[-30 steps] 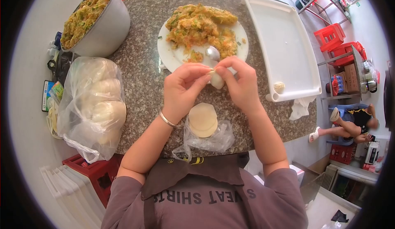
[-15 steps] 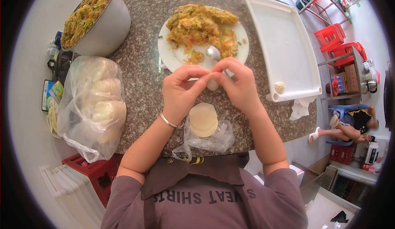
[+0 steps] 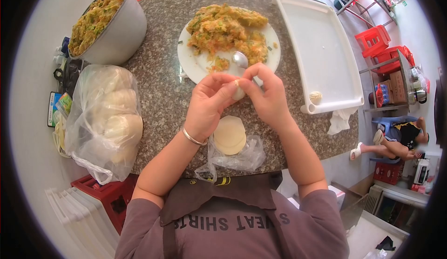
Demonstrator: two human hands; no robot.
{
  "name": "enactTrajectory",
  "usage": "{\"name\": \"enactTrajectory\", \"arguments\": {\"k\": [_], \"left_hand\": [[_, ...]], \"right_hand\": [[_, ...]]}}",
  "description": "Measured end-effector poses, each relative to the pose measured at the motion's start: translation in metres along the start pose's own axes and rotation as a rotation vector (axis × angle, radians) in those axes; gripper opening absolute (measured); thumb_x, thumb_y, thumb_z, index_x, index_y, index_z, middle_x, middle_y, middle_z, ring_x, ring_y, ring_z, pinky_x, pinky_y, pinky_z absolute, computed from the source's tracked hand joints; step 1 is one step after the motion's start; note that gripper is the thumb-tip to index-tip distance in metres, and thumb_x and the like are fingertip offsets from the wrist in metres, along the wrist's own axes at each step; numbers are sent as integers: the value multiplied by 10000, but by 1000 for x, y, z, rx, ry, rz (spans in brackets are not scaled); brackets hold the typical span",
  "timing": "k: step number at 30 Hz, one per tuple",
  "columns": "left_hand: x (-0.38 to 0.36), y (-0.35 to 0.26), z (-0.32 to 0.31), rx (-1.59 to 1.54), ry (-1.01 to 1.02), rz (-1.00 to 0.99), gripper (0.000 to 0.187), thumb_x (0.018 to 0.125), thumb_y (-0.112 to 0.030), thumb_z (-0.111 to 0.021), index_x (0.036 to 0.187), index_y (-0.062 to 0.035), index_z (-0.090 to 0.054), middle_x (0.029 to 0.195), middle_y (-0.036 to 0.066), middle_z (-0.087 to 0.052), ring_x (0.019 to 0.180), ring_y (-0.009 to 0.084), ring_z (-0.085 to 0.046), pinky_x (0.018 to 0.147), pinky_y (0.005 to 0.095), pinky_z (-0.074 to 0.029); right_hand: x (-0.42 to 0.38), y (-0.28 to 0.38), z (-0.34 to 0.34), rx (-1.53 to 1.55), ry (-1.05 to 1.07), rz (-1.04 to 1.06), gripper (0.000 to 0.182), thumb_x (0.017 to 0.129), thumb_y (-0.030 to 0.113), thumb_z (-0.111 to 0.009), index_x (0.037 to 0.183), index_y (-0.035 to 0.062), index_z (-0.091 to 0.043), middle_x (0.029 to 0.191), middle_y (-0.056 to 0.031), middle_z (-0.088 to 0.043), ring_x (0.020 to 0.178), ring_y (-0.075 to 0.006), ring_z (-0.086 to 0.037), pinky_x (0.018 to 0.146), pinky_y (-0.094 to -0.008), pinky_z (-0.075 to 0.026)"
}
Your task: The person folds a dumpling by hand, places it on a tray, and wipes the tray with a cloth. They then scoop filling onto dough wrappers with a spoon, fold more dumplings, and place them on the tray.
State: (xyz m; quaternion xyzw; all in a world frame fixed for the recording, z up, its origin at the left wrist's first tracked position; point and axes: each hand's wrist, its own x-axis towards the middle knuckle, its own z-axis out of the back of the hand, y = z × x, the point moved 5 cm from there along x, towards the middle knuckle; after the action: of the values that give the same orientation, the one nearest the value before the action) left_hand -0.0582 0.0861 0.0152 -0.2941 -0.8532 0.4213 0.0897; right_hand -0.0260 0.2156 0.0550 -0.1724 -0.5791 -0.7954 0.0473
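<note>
Between my fingertips is a small pale dumpling [image 3: 238, 92], pinched at its top edge. My left hand [image 3: 208, 101] grips it from the left, thumb and fingers closed on it. From the other side my right hand [image 3: 266, 93] pinches the same dumpling. Just beyond my hands lies a white plate [image 3: 190, 64] heaped with chopped vegetable filling [image 3: 223, 28]. A metal spoon [image 3: 240, 59] rests on that plate, its handle hidden behind my hands. Round dough wrappers [image 3: 229, 135] lie stacked on a clear plastic bag [image 3: 253, 153] between my forearms.
A white tray [image 3: 321, 49] on the right holds one pleated dumpling [image 3: 315, 97] at its near corner. On the left stand a metal pot [image 3: 118, 37] of filling and a bag of wrapper stacks [image 3: 109, 119]. A seated person [image 3: 400, 138] is off to the right.
My left hand has turned slightly and its fingers have shifted around the dumpling. The dumpling has tilted and sits a little nearer me. Other things stay in place.
</note>
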Motion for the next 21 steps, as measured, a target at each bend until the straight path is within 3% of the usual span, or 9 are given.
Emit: {"name": "enactTrajectory", "arguments": {"k": [2,4,11,14,16,17,21], "left_hand": [[0,-1,1,8,-8,-69,111,917,-76,-571,1022,-41,-583,1022,63,-630,967,156,-621,865,343,-543],[0,-2,4,88,-34,-132,134,900,-82,-602,1030,-48,-603,1000,46,-642,906,109,-609,799,263,-507],[1,-4,-1,175,54,-59,197,925,-95,-558,1111,-33,-581,1032,58,-633,895,114,-609,839,266,-489],[-1,-6,-6,18,-37,62,250,943,-120,-528,1170,-19,-552,1094,93,-618,956,161,-624,888,291,-498],[0,-1,-8,-155,130,199,312,978,-158,-462,1246,1,-476,1130,133,-605,1028,258,-627,898,330,-531],[1,-1,-5,-156,128,196,312,978,-158,-462,1246,1,-476,1130,133,-605,1028,258,-627,898,330,-531],[0,2,-5,-260,203,298,343,983,-202,-459,1228,37,-494,1122,129,-605,1008,266,-637,867,299,-545]], "right_hand": [[0,1,0,-11,-15,32,109,842,84,-638,838,-6,-577,787,-97,-582,757,-222,-574,677,-315,-452],[1,5,-1,-117,12,114,110,840,86,-639,839,-5,-577,789,-104,-582,759,-226,-577,672,-319,-452],[1,3,3,-78,-58,29,86,841,62,-626,829,-8,-577,780,-113,-581,756,-241,-582,692,-314,-453],[0,-3,10,-84,-106,2,77,852,57,-619,837,-10,-584,810,-94,-604,783,-194,-590,713,-294,-456],[1,-15,14,237,-90,-198,73,864,58,-616,874,-13,-605,866,-58,-627,822,-134,-582,737,-267,-454],[3,-12,15,316,-77,-183,81,870,57,-618,903,-16,-630,889,-33,-634,843,-98,-567,768,-248,-449],[5,-9,20,285,46,-135,82,862,40,-621,909,-23,-644,892,-41,-637,840,-109,-574,779,-247,-447]]}}
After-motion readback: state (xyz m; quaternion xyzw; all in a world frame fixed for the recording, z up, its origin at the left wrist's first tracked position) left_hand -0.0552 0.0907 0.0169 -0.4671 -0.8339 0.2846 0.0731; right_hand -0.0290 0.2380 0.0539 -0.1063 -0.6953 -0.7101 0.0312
